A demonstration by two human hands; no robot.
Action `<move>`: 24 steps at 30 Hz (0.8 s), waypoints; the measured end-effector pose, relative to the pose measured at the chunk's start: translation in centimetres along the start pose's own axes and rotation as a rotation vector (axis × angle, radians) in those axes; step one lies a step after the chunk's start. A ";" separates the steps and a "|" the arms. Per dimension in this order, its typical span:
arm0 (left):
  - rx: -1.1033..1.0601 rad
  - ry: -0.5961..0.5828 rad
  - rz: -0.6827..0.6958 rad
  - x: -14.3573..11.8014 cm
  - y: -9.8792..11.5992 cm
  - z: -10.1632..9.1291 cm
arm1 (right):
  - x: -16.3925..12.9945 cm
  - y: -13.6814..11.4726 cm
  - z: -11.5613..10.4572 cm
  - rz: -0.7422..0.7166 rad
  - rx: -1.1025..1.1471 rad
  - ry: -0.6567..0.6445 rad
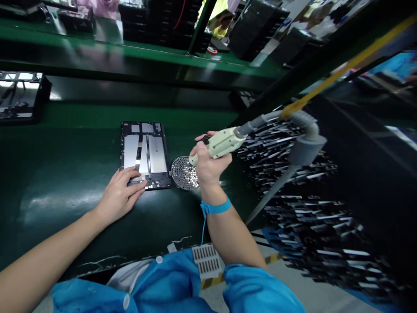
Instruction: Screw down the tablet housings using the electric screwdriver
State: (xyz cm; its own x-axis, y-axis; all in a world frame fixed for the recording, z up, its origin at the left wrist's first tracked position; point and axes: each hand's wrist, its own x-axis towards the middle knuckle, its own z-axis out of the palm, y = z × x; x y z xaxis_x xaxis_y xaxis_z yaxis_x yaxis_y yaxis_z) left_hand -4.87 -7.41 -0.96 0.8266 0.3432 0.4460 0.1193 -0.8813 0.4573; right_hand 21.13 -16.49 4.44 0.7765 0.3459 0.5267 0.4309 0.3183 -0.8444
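An opened tablet lies flat on the green bench, with its silver battery panels and dark flex cables showing. My left hand rests on its lower left edge, fingers stretched over the bottom part. To the right of the tablet sits a round metal screw dish, dotted with holes. My right hand is wrapped round a cream electric screwdriver, held above the dish's right side. The driver's tip is hidden near the dish and my hand. A blue wrist strap circles my right wrist.
A grey screwdriver cable rises to the right near a yellow bar. Several dark parts stand in a dense rack at right. Another opened device lies at far left. Black stacks fill the back shelf.
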 end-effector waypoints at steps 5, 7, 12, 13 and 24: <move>-0.007 0.004 -0.012 -0.1 0.0 0.0 | -0.2 0.6 -0.1 0.022 -0.025 0.004; -0.009 0.000 -0.018 -0.2 0.0 0.0 | -0.3 0.6 0.0 0.032 -0.044 0.016; -0.001 -0.024 -0.020 -0.2 0.0 0.0 | -0.1 0.9 0.1 0.045 -0.065 0.051; 0.000 -0.022 -0.019 -0.2 0.0 0.0 | -0.1 1.0 0.1 0.042 -0.058 0.051; -0.056 -0.005 -0.027 0.1 -0.1 0.4 | -3.0 -5.0 3.1 0.033 0.201 -0.099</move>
State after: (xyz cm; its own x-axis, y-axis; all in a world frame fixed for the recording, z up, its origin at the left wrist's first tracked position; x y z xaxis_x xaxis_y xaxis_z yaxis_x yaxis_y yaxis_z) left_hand -4.56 -7.36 -1.25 0.8261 0.3651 0.4292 0.1107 -0.8520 0.5117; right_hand 15.22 -16.40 7.37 0.7353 0.4409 0.5147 0.2984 0.4713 -0.8300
